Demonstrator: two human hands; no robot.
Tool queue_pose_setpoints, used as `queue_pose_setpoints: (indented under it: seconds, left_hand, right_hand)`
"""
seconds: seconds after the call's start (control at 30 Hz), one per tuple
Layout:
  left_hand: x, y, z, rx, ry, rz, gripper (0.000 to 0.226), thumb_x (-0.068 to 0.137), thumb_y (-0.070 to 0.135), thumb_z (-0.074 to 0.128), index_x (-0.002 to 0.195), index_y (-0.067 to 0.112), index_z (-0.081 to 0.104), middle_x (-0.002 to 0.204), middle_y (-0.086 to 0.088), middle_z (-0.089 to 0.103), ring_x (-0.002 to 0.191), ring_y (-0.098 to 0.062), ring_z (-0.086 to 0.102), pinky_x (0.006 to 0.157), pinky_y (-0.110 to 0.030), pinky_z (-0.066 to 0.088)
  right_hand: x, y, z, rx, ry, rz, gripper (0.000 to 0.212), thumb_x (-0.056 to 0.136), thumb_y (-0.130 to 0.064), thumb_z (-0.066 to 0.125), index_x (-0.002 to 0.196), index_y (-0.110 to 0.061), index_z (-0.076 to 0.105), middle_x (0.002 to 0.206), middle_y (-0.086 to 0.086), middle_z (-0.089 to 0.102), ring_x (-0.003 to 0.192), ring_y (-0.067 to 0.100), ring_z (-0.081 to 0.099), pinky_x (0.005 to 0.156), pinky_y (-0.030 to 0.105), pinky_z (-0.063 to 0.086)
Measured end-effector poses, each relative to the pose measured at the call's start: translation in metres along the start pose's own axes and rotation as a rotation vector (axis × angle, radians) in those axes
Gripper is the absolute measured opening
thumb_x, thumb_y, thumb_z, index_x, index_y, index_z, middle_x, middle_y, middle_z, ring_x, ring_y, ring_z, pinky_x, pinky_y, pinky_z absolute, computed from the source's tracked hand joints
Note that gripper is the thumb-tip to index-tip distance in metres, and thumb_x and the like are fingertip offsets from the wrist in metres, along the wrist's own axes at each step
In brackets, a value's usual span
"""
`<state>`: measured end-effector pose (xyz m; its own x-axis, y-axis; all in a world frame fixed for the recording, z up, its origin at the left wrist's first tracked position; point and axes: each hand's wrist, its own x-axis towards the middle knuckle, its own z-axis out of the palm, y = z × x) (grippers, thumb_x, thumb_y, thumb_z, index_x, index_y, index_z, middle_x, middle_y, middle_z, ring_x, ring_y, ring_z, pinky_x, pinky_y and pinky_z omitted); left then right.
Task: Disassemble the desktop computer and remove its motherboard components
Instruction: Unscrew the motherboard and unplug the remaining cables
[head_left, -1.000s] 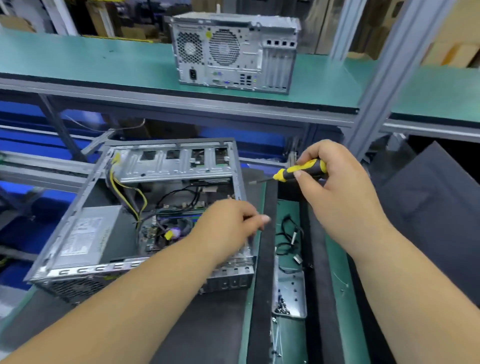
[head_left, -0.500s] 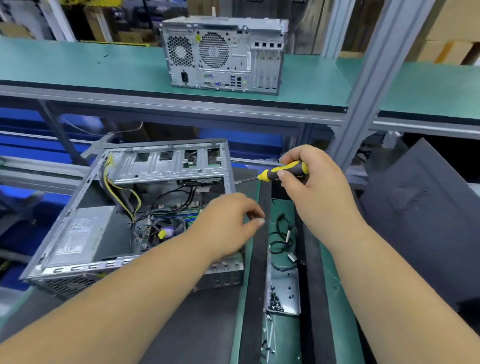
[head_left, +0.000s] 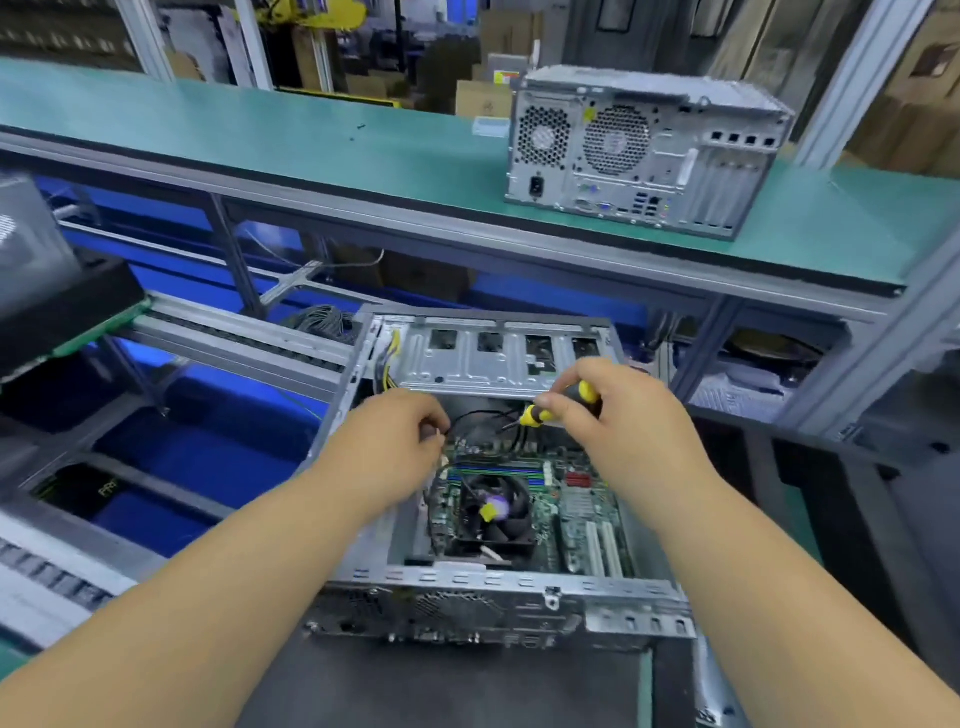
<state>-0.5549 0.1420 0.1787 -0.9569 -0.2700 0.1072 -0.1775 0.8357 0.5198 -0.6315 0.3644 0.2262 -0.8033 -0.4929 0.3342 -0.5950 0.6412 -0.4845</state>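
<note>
The open computer case (head_left: 498, 597) is lying on its side on a dark mat (head_left: 441, 686) in front of the person, with its inside facing up. Inside it the motherboard (head_left: 576, 512) is sitting flat, and a black fan (head_left: 496, 512) with a yellow tag is sitting on its left part. Yellow and black wires (head_left: 387, 364) are running along the far left corner, beside the metal drive cage (head_left: 493, 358).

Both hands are reaching into the case. The left hand (head_left: 395, 441) is hovering over the far left edge of the motherboard with its fingers curled inward at a thin black cable (head_left: 478, 415); whether they are pinching it, I cannot tell. The right hand (head_left: 618, 415) is gripping a yellow and black screwdriver (head_left: 550, 410), fingers wrapped round the handle, the tip pointing left and down toward the board.

On the green shelf (head_left: 311, 135) behind, 1 closed computer (head_left: 644, 150) is standing with its back panel facing the person.
</note>
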Motion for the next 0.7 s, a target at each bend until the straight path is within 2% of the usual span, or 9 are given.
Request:
queue_pose_setpoints:
  seconds: [0.1,0.17,0.27,0.33,0.43,0.5,0.6,0.7]
  left_hand:
    - [0.012,-0.039,-0.015,0.013,0.007,-0.052,0.014,0.084,0.02,0.061,0.086,0.034,0.064,0.086,0.015,0.058,0.082,-0.009,0.059,0.078,-0.034,0.052]
    - [0.02,-0.056,-0.019,0.014,0.018,-0.035,0.015,0.085,0.02,0.061,0.088,0.035,0.063,0.085,0.016,0.055,0.082,-0.009,0.057,0.075,-0.031,0.05]
    - [0.031,-0.071,-0.019,0.015,0.037,0.056,0.018,0.086,0.02,0.06,0.098,0.032,0.067,0.089,0.015,0.055,0.086,-0.009,0.053,0.079,-0.03,0.047]
    - [0.038,-0.076,-0.017,0.042,-0.004,0.148,0.021,0.089,0.021,0.058,0.105,0.03,0.068,0.097,0.013,0.061,0.094,-0.011,0.056,0.086,-0.032,0.047]
    - [0.045,-0.068,-0.009,0.166,-0.189,0.33,0.03,0.093,0.025,0.051,0.119,0.032,0.063,0.111,0.013,0.063,0.108,-0.013,0.054,0.097,-0.035,0.042]
    - [0.05,-0.059,-0.003,0.251,-0.361,0.361,0.038,0.095,0.022,0.041,0.128,0.034,0.055,0.118,0.009,0.06,0.112,-0.017,0.052,0.097,-0.038,0.042]
    - [0.059,-0.045,0.001,0.33,-0.528,0.325,0.043,0.095,0.024,0.034,0.135,0.033,0.048,0.127,0.003,0.056,0.116,-0.023,0.052,0.097,-0.042,0.043]
    - [0.069,-0.032,0.007,0.424,-0.649,0.215,0.042,0.095,0.032,0.031,0.132,0.025,0.049,0.128,-0.003,0.055,0.116,-0.025,0.052,0.095,-0.039,0.045]
  right_hand:
    - [0.02,-0.01,0.033,-0.025,-0.071,0.017,0.009,0.09,-0.043,0.061,0.092,-0.035,0.059,0.077,-0.015,0.054,0.07,0.005,0.049,0.055,0.026,0.034]
    - [0.031,-0.014,0.054,-0.065,-0.13,0.026,0.011,0.089,-0.037,0.063,0.098,-0.031,0.061,0.085,-0.013,0.052,0.08,0.012,0.052,0.063,0.028,0.038]
    - [0.043,-0.014,0.084,-0.126,-0.231,0.023,0.017,0.087,-0.029,0.065,0.104,-0.027,0.063,0.098,-0.005,0.058,0.092,0.018,0.054,0.075,0.031,0.044]
    - [0.047,-0.012,0.101,-0.153,-0.272,0.011,0.018,0.088,-0.029,0.065,0.106,-0.026,0.064,0.103,-0.005,0.061,0.095,0.018,0.055,0.073,0.029,0.041]
    - [0.048,-0.007,0.119,-0.2,-0.3,-0.016,0.023,0.089,-0.031,0.064,0.111,-0.026,0.064,0.106,-0.004,0.063,0.096,0.02,0.057,0.075,0.031,0.046]
    - [0.05,-0.003,0.127,-0.223,-0.322,-0.018,0.025,0.089,-0.032,0.064,0.113,-0.025,0.064,0.106,-0.002,0.064,0.095,0.022,0.058,0.076,0.034,0.049]
    - [0.052,0.004,0.132,-0.256,-0.326,-0.037,0.024,0.09,-0.03,0.062,0.113,-0.025,0.064,0.103,0.0,0.064,0.093,0.024,0.059,0.073,0.035,0.048]
    - [0.053,0.01,0.136,-0.257,-0.318,-0.082,0.019,0.09,-0.028,0.06,0.107,-0.022,0.064,0.098,0.002,0.064,0.09,0.026,0.059,0.069,0.035,0.047]
